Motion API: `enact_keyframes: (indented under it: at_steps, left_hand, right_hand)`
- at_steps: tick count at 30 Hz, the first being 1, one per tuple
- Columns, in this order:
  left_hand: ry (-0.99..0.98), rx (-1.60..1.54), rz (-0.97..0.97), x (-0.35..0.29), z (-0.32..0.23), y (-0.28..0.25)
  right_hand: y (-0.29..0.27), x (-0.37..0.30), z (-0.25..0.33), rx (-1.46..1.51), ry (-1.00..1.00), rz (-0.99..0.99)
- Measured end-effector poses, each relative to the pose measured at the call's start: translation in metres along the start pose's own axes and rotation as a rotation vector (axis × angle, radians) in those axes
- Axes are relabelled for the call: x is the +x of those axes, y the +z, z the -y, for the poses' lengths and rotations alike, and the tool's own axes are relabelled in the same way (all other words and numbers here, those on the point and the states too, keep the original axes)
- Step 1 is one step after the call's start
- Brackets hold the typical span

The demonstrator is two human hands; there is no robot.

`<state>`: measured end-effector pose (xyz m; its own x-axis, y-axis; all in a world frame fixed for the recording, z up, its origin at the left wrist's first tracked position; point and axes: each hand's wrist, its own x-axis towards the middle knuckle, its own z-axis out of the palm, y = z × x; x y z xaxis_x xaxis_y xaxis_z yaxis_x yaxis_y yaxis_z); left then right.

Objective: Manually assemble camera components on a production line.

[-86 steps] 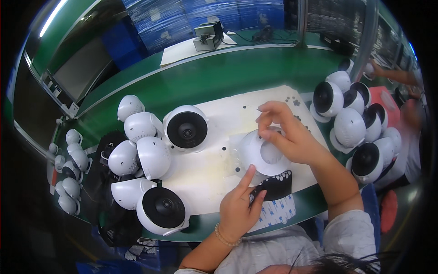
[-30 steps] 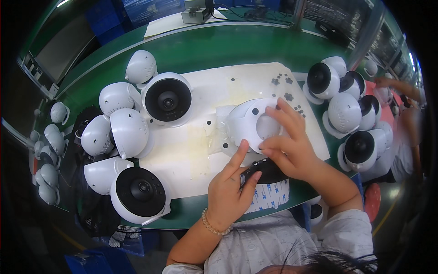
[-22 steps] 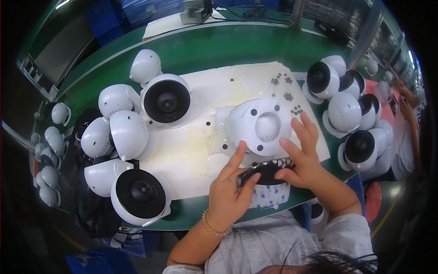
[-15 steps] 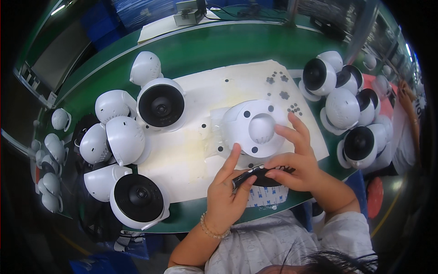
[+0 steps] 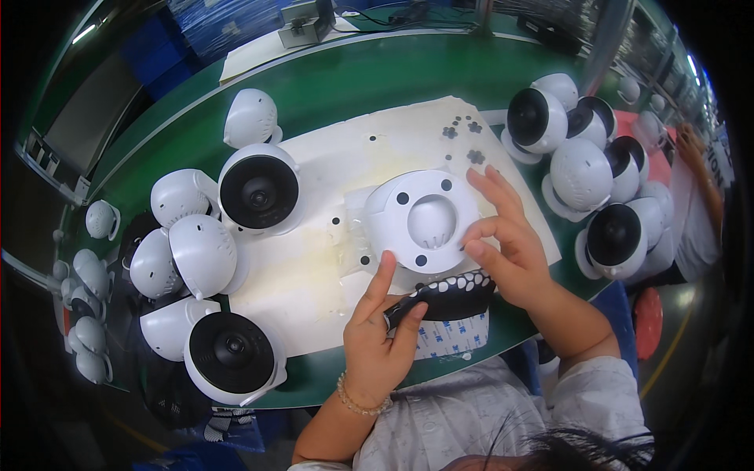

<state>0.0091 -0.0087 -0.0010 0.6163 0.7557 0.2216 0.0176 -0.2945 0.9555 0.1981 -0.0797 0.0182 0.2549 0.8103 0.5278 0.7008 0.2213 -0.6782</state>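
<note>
In front of me, a white rounded housing (image 5: pixel 385 224) lies with a round recess in its underside. Three black round pads (image 5: pixel 421 261) show around that recess. Between thumb and fingers, my left hand (image 5: pixel 378 334) grips a black sheet of round pads (image 5: pixel 459 301), its upper edge dotted with white circles. The left index finger reaches up to the housing's near left edge. At the housing's near right side is my right hand (image 5: pixel 509 247), thumb and index finger pinched, other fingers raised. Whatever is in that pinch is too small to make out.
White work paper (image 5: pixel 298 314) covers part of the green table (image 5: pixel 377 74). Round-headed white cameras with black fronts crowd the left (image 5: pixel 233 352) and the right (image 5: pixel 613 234). A printed backing sheet (image 5: pixel 452 336) lies by the front edge. Another person's hand (image 5: pixel 691 149) shows at far right.
My right hand has moved from the black sheet up to the housing's near right side. More of the sheet and its white circles show now. The left hand keeps its grip.
</note>
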Motion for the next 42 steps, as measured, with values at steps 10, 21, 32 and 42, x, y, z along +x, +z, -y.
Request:
enact_keyframes:
  at_steps: [10,21,32,42]
  left_hand:
    - [-0.005,-0.016,-0.011,-0.001,-0.001,0.001]
    - [0.007,-0.096,-0.023,-0.005,-0.002,-0.002]
    - [0.082,0.072,0.041,-0.010,-0.005,-0.008]
    - [0.080,0.141,0.065,-0.011,0.004,-0.008]
  right_hand:
    - [-0.010,-0.007,-0.009,-0.482,-0.342,-0.047]
    - [-0.002,0.042,-0.018,0.660,0.521,0.045]
    - [0.036,0.170,-0.159,-1.074,0.057,-0.065]
    - [0.138,0.215,-0.124,-0.611,-0.243,0.477]
